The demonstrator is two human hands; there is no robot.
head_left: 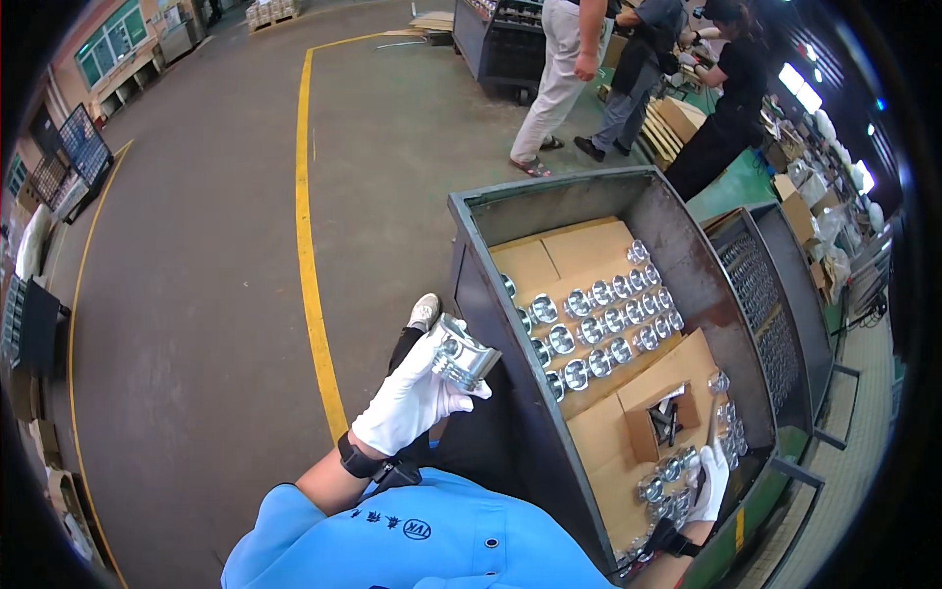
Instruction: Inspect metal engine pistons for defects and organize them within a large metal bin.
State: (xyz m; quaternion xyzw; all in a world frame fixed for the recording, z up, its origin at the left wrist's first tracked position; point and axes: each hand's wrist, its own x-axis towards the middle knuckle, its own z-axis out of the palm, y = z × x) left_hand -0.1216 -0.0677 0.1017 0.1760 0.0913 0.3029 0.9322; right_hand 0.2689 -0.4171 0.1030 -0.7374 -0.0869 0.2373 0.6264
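Observation:
My left hand (410, 401), in a white glove, grips a shiny metal piston (461, 355) and holds it up beside the bin's left wall. My right hand (708, 488), also white-gloved, is low inside the dark metal bin (479, 250), at its near right. Its fingers are closed, and a thin light strip seems to stick out past them; its kind is unclear. Beside that hand lie several pistons (670, 469). A small open cardboard box (643, 435) with dark slim tools (667, 420) stands just beyond it. More pistons (589, 329) stand in rows on cardboard farther inside.
To the right is another bin (756, 285) packed with small metal parts. Beyond the bins, people (638, 79) stand by a wheeled metal cart (500, 44). A yellow floor line (309, 245) runs along my left. Dark racks (83, 147) stand at the far left.

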